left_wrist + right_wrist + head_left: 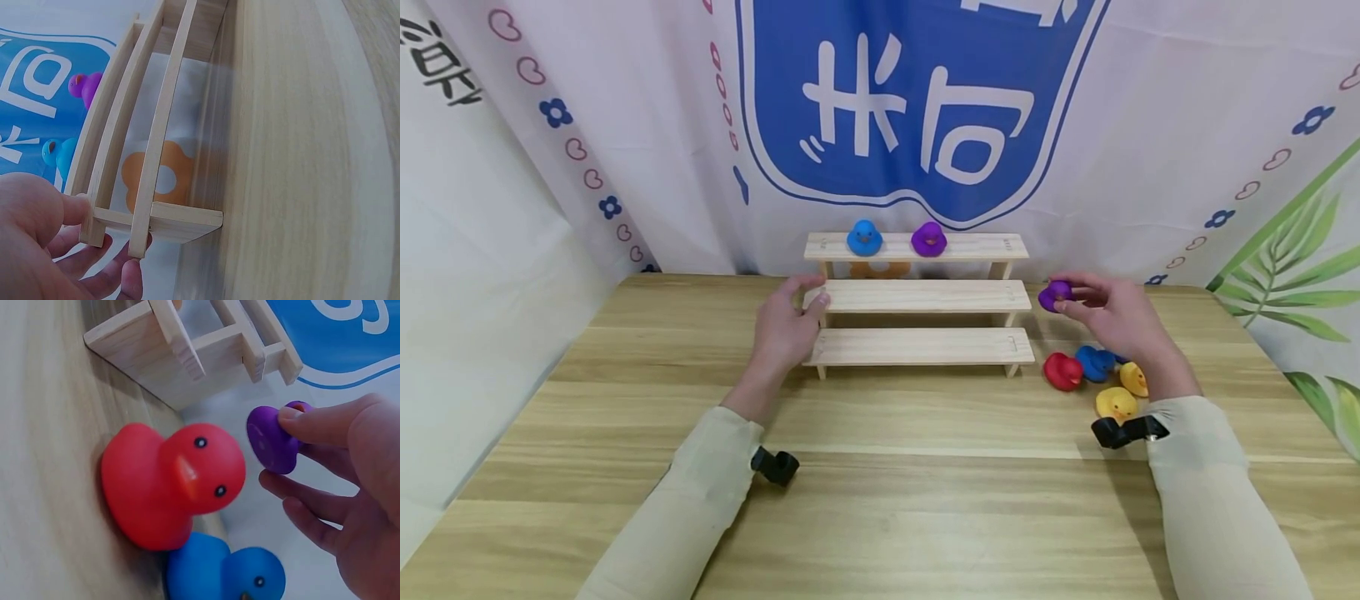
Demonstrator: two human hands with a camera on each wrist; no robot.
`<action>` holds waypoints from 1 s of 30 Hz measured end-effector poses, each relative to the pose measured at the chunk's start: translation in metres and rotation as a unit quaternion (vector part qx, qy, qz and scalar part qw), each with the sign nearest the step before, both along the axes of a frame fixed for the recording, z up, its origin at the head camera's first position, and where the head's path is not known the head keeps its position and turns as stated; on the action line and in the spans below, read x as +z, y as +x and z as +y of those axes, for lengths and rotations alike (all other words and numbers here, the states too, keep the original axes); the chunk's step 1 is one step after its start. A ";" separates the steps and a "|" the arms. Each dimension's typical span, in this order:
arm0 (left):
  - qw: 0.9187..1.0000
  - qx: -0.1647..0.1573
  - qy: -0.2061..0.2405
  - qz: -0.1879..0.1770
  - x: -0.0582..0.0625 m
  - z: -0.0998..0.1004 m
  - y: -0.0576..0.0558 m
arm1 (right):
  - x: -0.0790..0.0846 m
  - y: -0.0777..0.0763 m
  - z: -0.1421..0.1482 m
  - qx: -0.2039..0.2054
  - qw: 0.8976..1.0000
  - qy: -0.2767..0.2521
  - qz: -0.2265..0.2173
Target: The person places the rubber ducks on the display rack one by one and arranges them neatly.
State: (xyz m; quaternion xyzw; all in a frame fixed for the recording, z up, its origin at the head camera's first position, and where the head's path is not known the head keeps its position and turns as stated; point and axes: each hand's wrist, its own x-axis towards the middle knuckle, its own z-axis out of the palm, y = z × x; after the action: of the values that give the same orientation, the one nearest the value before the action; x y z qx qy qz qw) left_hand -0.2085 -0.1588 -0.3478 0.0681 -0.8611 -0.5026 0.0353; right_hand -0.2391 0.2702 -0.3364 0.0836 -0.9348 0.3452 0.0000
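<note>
A three-tier wooden shelf (925, 297) stands on the table. My left hand (787, 323) holds the left end of its middle tier, thumb on top and fingers underneath in the left wrist view. Just off the shelf's right side, my right hand (1108, 312) pinches a purple rubber duck (272, 439) between thumb and fingers, above the table. On the top tier sit a blue duck (864, 239) and, to its right, another purple duck (929, 240). Below the right hand lie a red duck (1063, 372), a blue duck (1094, 364) and two yellow ducks (1116, 405), partly hidden by the arm.
A printed curtain (685, 150) with a blue emblem hangs right behind the shelf. The wooden table (887, 508) extends in front. Small black wrist cameras (775, 467) stick out from both sleeves.
</note>
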 end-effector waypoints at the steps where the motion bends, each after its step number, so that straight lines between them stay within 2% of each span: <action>1: 1.000 0.000 -0.001 0.000 0.000 0.000 0.000 | 0.001 0.000 -0.001 -0.004 1.000 -0.003 0.005; 5: 1.000 0.001 -0.003 0.002 -0.001 0.000 -0.001 | 0.005 0.001 -0.004 -0.018 0.999 -0.013 0.030; 12: 1.000 0.002 0.000 0.000 0.000 0.000 -0.001 | 0.010 0.004 -0.010 -0.013 0.995 -0.041 0.092; 22: 1.000 0.000 0.004 -0.003 0.001 -0.001 0.001 | 0.019 0.008 -0.023 -0.026 0.990 -0.071 0.119; 30: 1.000 0.002 0.006 -0.006 0.002 0.000 0.000 | 0.024 0.012 -0.036 -0.021 0.985 -0.102 0.135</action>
State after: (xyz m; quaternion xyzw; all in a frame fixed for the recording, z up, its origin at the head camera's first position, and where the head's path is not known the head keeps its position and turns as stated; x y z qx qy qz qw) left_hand -0.2080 -0.1590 -0.3462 0.0733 -0.8580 -0.5075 0.0306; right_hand -0.2273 0.2339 -0.3121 0.1090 -0.8879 0.4238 0.1418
